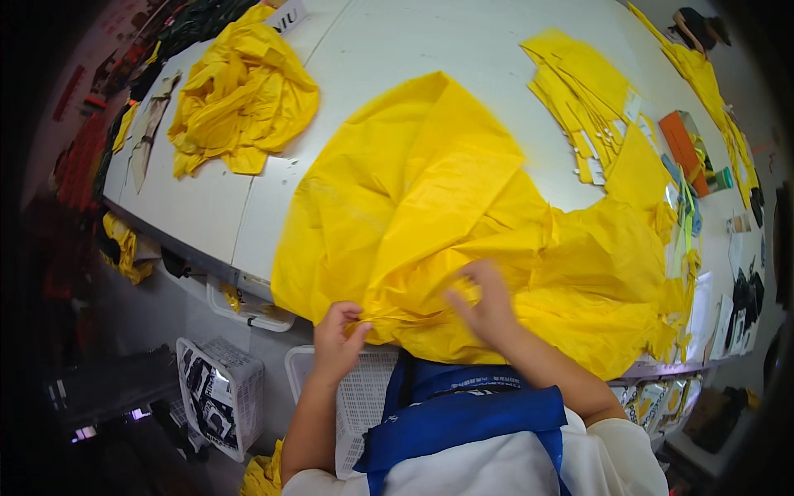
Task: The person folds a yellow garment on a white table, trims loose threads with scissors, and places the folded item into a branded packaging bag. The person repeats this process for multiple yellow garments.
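Observation:
A large piece of shiny yellow fabric [430,190] spreads over the near part of the white table, creased and domed in the middle. Its near edge hangs over the table's front, in front of my blue apron [471,422]. My left hand [341,337] pinches that edge at the left between thumb and fingers. Above the cloth, to the right of it, is my right hand [488,306], slightly blurred, thumb and fingers apart with nothing visible between them. Whether its fingertips touch the fabric I cannot tell.
A crumpled yellow bundle [244,95] lies at the far left of the white table [364,50]. Fanned yellow pieces with white tags [591,107] lie far right, near an orange box [686,149]. White baskets [223,397] stand below the table's edge. Another person [699,29] is at the far right.

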{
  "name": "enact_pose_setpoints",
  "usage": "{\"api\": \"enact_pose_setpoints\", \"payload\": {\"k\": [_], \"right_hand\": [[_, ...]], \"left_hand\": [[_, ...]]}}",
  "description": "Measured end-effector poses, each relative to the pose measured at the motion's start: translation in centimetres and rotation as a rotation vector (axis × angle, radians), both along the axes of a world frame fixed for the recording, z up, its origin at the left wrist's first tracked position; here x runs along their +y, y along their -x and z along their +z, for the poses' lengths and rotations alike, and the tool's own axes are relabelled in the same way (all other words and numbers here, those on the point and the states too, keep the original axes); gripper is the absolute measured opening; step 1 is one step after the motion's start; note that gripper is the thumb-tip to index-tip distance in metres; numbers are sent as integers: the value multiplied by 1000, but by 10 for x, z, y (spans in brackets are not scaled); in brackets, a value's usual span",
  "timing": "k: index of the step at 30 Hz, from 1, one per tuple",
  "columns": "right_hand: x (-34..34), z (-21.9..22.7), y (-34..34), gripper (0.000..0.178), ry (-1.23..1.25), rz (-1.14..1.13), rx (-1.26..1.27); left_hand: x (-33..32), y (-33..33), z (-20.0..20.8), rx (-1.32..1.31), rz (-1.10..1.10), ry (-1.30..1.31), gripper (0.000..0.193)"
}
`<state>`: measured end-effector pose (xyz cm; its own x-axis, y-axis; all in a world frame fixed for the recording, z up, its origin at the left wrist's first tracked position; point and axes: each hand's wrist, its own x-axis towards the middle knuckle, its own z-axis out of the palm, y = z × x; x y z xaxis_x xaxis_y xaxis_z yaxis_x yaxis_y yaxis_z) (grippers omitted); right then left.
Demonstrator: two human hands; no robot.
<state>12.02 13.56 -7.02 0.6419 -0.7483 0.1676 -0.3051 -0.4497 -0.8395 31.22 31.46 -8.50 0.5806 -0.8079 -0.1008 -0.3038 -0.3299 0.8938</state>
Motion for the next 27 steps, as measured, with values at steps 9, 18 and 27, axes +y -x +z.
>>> {"api": "enact_pose_setpoints", "payload": {"k": [9, 18, 27], "right_hand": [[-88, -44, 114, 23, -348, -511, 338], [-30, -18, 156, 16, -651, -412, -371], [-11, -22, 178, 15, -660, -436, -369]], "left_hand": [[25, -37, 5, -287, -411, -633, 32], [-172, 86, 13, -255, -618, 47, 48], [-232, 150, -9, 306, -1010, -346, 47]]}}
